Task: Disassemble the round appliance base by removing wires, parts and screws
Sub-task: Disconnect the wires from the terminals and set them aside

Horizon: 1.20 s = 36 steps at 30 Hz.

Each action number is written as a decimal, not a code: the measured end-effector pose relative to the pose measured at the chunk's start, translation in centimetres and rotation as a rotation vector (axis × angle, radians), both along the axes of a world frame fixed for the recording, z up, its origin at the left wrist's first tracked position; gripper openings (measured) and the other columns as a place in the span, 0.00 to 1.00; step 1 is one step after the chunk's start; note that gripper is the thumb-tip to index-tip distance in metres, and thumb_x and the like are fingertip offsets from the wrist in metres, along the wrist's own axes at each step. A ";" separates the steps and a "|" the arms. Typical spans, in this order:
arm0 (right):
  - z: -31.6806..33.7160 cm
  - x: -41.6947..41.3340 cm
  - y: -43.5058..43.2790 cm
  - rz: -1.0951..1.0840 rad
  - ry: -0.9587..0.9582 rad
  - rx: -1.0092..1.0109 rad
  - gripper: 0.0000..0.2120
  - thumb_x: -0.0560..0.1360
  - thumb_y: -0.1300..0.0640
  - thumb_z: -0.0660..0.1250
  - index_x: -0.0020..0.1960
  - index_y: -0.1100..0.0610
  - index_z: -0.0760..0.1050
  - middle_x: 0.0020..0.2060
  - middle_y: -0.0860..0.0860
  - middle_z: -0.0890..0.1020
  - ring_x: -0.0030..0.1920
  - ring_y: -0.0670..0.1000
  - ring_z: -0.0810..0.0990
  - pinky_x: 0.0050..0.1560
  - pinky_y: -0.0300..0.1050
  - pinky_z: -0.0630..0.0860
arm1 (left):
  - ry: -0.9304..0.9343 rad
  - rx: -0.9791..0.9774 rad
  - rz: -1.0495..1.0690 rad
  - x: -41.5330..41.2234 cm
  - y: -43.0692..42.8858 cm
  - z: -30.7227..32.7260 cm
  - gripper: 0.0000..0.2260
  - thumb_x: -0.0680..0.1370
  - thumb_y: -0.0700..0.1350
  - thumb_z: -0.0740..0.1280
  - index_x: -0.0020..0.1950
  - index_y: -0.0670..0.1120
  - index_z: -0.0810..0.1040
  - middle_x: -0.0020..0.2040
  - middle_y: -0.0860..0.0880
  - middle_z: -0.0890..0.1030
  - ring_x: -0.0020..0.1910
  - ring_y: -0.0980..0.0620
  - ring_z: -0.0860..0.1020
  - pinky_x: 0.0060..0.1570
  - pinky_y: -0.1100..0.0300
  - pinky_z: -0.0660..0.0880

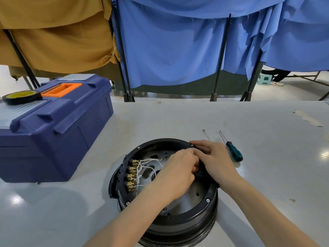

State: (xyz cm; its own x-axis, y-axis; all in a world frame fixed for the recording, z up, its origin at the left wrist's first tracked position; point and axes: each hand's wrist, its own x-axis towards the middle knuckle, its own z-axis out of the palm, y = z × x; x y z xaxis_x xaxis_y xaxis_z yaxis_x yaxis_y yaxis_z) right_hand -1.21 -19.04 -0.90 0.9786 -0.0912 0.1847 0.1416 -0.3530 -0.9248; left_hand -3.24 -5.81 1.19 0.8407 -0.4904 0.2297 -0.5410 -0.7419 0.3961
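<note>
**Base teardown: barely started, wires and screws still in**

The round appliance base (pixel 195 216) sits open side up on the worktop (pixel 267 122), right under both hands. The left hand (pixel 179 168) is curled in tight against the inner wall. It looks like it's pinching something small, but I can't tell what because the knuckles hide it. The right hand (pixel 217 159) lies over the rim, fingers reaching toward the left one, and I can't tell if it's actually gripping anything.

As for progress, I'd say it's early. Left of the left hand, the white wires (pixel 149 160) are still plugged into the row of brass terminals (pixel 131 175). The rim screws (pixel 207 200) that I can see are all still in.

One loose bit of wire (pixel 206 134) lies just beyond the right hand, so maybe one piece is out. The screwdriver (pixel 234 153) is parked just to the right of the right hand with nobody holding it. So what's left is the wires, then the terminal strip, then the screws.
</note>
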 end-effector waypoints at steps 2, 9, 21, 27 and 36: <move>-0.1 0.0 -0.1 0.002 0.001 0.012 0.12 0.76 0.60 0.68 0.59 0.54 0.82 0.49 0.45 0.85 0.50 0.39 0.83 0.57 0.42 0.79 | 0.005 0.005 0.017 -0.1 -0.2 0.1 0.06 0.75 0.33 0.61 0.45 0.41 0.76 0.49 0.47 0.73 0.50 0.47 0.73 0.44 0.60 0.64; -0.2 -0.2 -0.1 -0.011 0.006 0.031 0.12 0.76 0.61 0.69 0.58 0.54 0.82 0.49 0.47 0.86 0.51 0.41 0.83 0.59 0.45 0.79 | 0.017 0.016 0.078 -0.3 -0.6 0.3 0.07 0.74 0.34 0.61 0.39 0.45 0.69 0.43 0.49 0.70 0.45 0.44 0.74 0.42 0.53 0.68; -0.2 -0.3 -0.2 -0.011 0.013 0.057 0.12 0.76 0.61 0.69 0.58 0.56 0.82 0.50 0.49 0.86 0.51 0.42 0.83 0.57 0.43 0.79 | -0.003 0.022 0.048 -0.5 -0.7 0.4 0.07 0.73 0.33 0.61 0.39 0.44 0.69 0.42 0.50 0.68 0.44 0.42 0.74 0.43 0.49 0.72; -0.1 -0.3 -0.2 0.001 0.025 0.100 0.12 0.76 0.62 0.69 0.58 0.57 0.82 0.50 0.49 0.86 0.51 0.43 0.83 0.59 0.46 0.79 | 0.018 0.031 0.076 -0.4 -0.6 0.5 0.07 0.74 0.34 0.61 0.39 0.44 0.68 0.42 0.49 0.70 0.44 0.43 0.74 0.41 0.52 0.70; -0.1 -0.4 -0.2 0.010 0.031 0.140 0.11 0.75 0.63 0.70 0.56 0.57 0.82 0.48 0.50 0.86 0.51 0.44 0.84 0.59 0.48 0.79 | 0.043 0.043 0.084 -0.8 -0.5 1.1 0.07 0.75 0.35 0.61 0.39 0.45 0.70 0.45 0.45 0.75 0.47 0.41 0.75 0.47 0.49 0.72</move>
